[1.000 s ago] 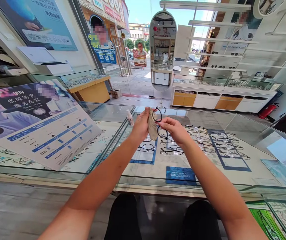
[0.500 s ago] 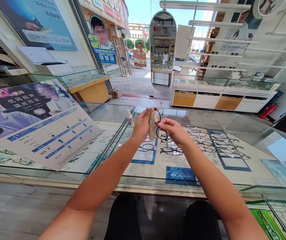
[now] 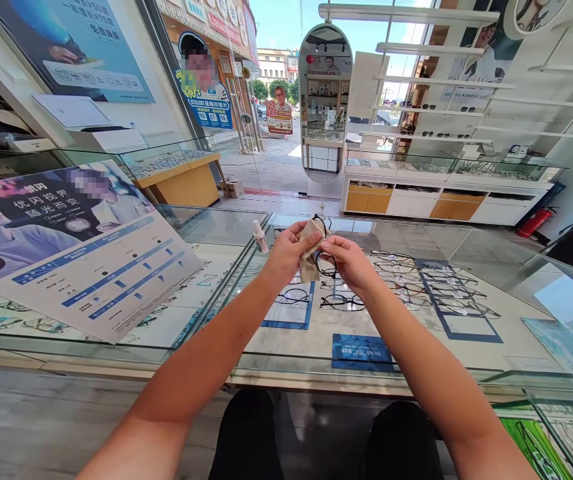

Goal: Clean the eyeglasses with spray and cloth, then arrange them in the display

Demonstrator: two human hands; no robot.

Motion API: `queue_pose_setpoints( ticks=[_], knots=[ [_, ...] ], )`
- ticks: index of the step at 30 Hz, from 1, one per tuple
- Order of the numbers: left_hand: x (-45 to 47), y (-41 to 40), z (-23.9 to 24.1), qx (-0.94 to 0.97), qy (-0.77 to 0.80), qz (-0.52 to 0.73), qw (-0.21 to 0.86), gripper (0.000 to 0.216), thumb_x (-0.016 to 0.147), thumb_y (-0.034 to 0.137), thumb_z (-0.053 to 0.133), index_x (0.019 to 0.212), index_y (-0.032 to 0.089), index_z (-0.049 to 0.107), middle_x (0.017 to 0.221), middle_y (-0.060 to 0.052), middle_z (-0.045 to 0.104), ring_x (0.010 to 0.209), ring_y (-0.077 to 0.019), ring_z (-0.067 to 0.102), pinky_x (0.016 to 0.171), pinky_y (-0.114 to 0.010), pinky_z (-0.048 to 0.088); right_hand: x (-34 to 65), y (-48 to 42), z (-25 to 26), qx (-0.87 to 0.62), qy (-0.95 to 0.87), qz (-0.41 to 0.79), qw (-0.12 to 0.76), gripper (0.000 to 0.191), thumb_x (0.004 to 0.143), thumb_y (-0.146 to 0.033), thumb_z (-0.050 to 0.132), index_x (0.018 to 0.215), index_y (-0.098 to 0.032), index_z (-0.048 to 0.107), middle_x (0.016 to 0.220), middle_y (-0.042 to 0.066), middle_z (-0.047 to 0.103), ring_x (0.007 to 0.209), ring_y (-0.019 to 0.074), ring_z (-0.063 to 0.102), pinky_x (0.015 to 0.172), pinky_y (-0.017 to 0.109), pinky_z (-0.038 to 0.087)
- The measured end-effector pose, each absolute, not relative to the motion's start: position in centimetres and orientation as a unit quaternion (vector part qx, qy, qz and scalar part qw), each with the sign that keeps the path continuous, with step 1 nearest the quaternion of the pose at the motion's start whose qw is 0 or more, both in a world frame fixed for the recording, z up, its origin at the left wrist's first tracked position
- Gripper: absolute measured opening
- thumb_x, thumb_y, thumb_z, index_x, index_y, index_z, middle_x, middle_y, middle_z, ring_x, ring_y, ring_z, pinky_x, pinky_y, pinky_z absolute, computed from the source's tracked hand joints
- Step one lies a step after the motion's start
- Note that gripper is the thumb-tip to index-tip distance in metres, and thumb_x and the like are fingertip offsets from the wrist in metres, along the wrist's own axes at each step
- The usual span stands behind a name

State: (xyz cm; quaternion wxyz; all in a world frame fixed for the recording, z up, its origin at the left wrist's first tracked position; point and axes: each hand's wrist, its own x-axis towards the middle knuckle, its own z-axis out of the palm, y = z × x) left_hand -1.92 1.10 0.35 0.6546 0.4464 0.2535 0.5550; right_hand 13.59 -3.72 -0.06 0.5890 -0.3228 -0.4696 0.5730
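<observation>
My left hand [image 3: 289,252] is closed on a beige cleaning cloth [image 3: 309,268], which is folded over one lens of a pair of dark round eyeglasses [image 3: 327,265]. Fingers of my right hand [image 3: 349,259] pinch the frame of those eyeglasses near the bridge. The lower lens rim shows below the fingers; the upper one is mostly covered by cloth and fingertips. Both hands are held above the glass display case [image 3: 286,373]. Just left of my left hand, a small white spray bottle [image 3: 260,237] stands upright on the glass.
Rows of eyeglasses [image 3: 401,287] lie inside the case, with a blue card [image 3: 362,351] in front. A large printed leaflet [image 3: 86,253] rests on the left. Beyond the counter are an oval mirror [image 3: 325,100], shelves, another showcase [image 3: 436,193] and a red fire extinguisher [image 3: 535,222].
The cloth in my left hand has moved right and now wraps the upper lens, which was partly exposed before. My right hand still pinches the frame.
</observation>
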Motion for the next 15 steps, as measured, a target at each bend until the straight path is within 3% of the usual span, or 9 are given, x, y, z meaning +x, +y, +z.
queue_pose_setpoints(
  ticks=[8, 15],
  knots=[
    [-2.6, 1.1, 0.3, 0.516, 0.223, 0.495, 0.663, 0.055, 0.06, 0.046, 0.11, 0.097, 0.016, 0.081, 0.09, -0.005, 0.082, 0.08, -0.0172, 0.075, 0.074, -0.025, 0.06, 13.73, -3.9, 0.48, -0.307, -0.459, 0.609, 0.569, 0.042, 0.062, -0.052, 0.103, 0.078, -0.023, 0.077, 0.087, -0.001, 0.07, 0.087, 0.0156, 0.06, 0.087, 0.032, 0.051],
    [-2.67, 1.34, -0.09, 0.549, 0.268, 0.539, 0.58, 0.055, 0.062, 0.058, 0.107, 0.08, 0.016, 0.077, 0.067, 0.002, 0.067, 0.056, -0.0087, 0.056, 0.054, -0.021, 0.047, 14.0, -3.93, 0.56, -0.305, -0.495, 0.628, 0.517, 0.04, 0.066, -0.048, 0.099, 0.072, -0.021, 0.07, 0.083, 0.001, 0.07, 0.087, 0.0164, 0.061, 0.088, 0.033, 0.048]
  ],
)
